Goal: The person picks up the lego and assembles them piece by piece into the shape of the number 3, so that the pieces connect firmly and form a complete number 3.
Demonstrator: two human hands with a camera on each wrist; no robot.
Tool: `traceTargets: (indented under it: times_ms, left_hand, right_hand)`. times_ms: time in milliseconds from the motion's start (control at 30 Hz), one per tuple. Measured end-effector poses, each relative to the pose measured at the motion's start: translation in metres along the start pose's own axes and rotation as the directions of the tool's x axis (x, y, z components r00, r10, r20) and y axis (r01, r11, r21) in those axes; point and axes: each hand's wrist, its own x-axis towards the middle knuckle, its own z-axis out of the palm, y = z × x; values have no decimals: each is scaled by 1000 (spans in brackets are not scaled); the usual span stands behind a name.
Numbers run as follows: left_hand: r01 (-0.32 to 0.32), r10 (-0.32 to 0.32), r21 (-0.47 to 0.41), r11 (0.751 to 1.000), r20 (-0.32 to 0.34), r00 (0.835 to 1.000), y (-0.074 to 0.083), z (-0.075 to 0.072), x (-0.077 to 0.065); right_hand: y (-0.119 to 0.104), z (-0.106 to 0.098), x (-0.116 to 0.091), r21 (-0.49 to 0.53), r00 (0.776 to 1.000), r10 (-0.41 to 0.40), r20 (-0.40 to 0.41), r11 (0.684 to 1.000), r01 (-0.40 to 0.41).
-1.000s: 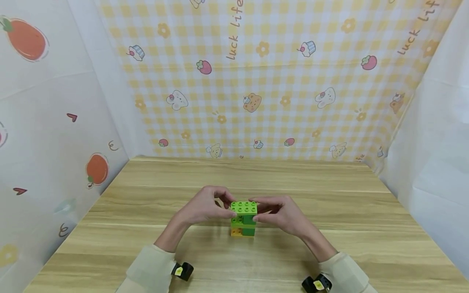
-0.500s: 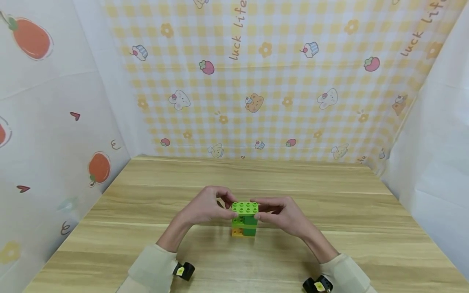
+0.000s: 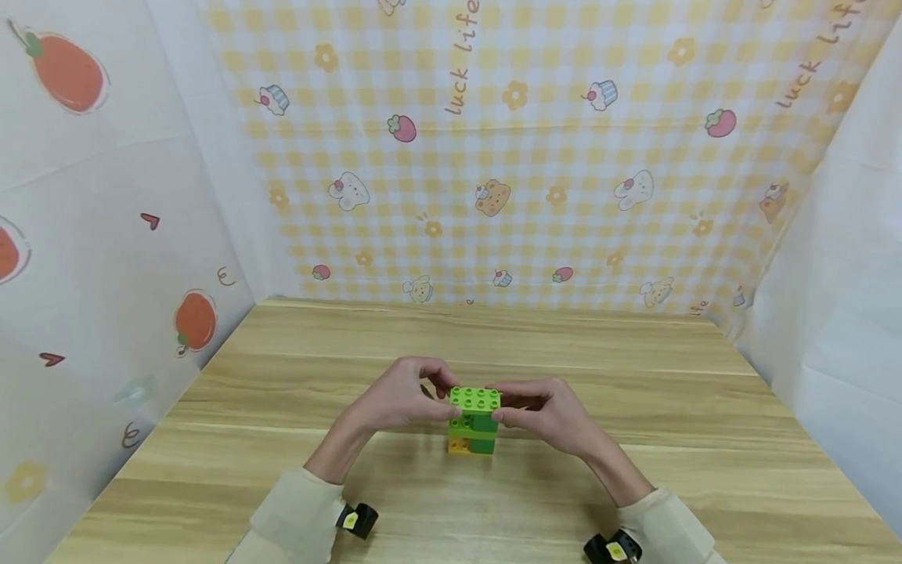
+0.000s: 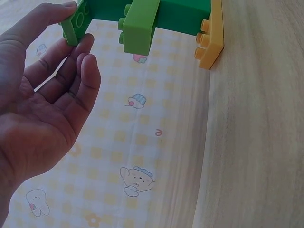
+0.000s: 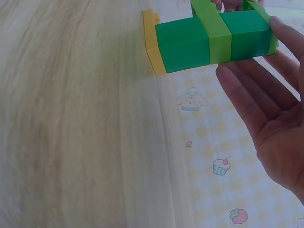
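Note:
A small tower of toy building bricks stands on the table in the head view. Its top is a lime green studded brick (image 3: 475, 398), flat and wide. Under it comes a dark green brick (image 5: 247, 35), then a second lime brick (image 4: 139, 28), another dark green brick (image 5: 183, 45) and a yellow-orange brick (image 4: 212, 40) at the bottom. My left hand (image 3: 405, 395) pinches the left end of the top lime brick between thumb and fingers. At the right end, my right hand (image 3: 543, 409) holds that brick, thumb in front and fingers behind.
The wooden table (image 3: 599, 352) reaches back to a yellow checked cloth (image 3: 535, 157) with cartoon prints. White cloth (image 3: 106, 180) hangs along the left side, and more white cloth (image 3: 838, 313) along the right. Black wrist cameras (image 3: 359, 520) sit below both sleeves.
The head view has shifted slightly, so everything appears a little farther right. Both hands keep the same hold on the top lime brick, and the tower looks unchanged.

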Motion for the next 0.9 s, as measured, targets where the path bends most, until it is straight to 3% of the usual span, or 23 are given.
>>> traceTargets:
  times_ms: [567,900]
  left_hand:
    - [-39,39,-12,999,28,999,-6,-2,-2]
    - [3,-17,104,995,138,990,-25,0,0]
  right_hand:
    - [-4,0,-2,-52,1000,31,-5,998,-31]
    - [-3,-3,1,-13,999,48,23,999,-48]
